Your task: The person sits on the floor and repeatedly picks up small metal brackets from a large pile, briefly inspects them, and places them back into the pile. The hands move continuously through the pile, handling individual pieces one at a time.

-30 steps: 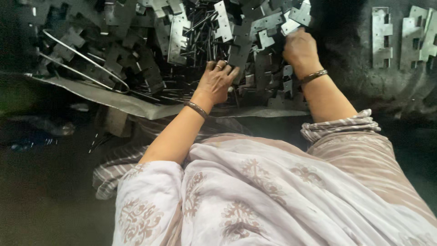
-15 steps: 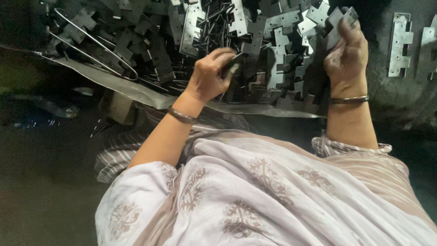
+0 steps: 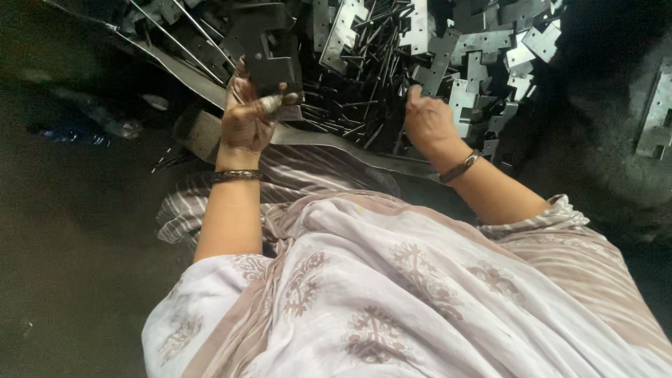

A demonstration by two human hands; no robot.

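The left hand point(image 3: 246, 119) grips a dark, flat, notched steel bracket point(image 3: 269, 70). The right hand point(image 3: 427, 122), fingers curled, reaches into a heap of shiny stamped brackets point(image 3: 483, 49) and thin rods point(image 3: 364, 105); whether it grips anything is unclear.

I count two hands at work: my left hand point(image 3: 246, 120) and my right hand point(image 3: 428, 124), each with one dark metal bangle at the wrist, the left bangle point(image 3: 236, 176) and the right bangle point(image 3: 460, 166), which makes two bangles. My left hand grips one dark, notched, flat steel bracket point(image 3: 274, 70), while the heap of stamped grey steel brackets point(image 3: 483, 49) and the scatter of thin dark steel pins point(image 3: 357, 105) hold too many overlapping pieces to count exactly. I also count one long curved grey metal strip point(image 3: 336, 143) along the near edge of the heap and one separate pale steel bracket point(image 3: 658, 112) at the far right.
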